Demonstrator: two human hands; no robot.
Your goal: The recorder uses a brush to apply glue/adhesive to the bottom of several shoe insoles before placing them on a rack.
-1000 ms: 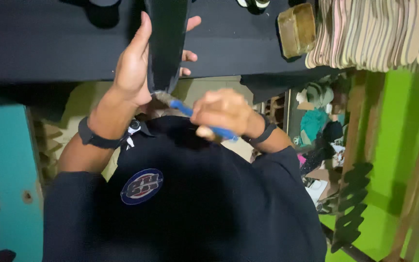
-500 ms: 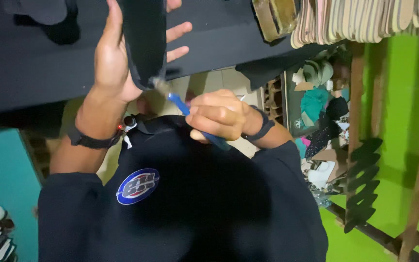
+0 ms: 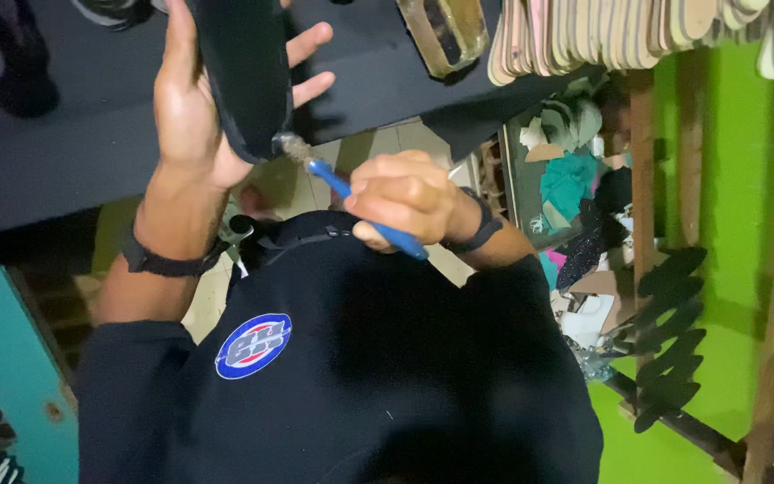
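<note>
1. The black workbench (image 3: 64, 152) fills the upper left of the frame, and a row of pale stacked insoles (image 3: 638, 31) runs along the upper right.
2. The black shoe sole (image 3: 244, 72) stands on edge at top centre, just above the bench's near edge. It looks light and thin, probably flexible, so support it along its length and not by the tip.
3. Your left hand (image 3: 194, 108) is clasped around the sole, thumb down the near side and fingers showing behind it.
4. Your right hand (image 3: 405, 197) at frame centre is clenched on the blue-handled brush (image 3: 360, 204).
5. The bristle end (image 3: 291, 145) touches the sole's lower edge and looks loaded with glue; likely tacky, so keep fingers off that edge.
</note>
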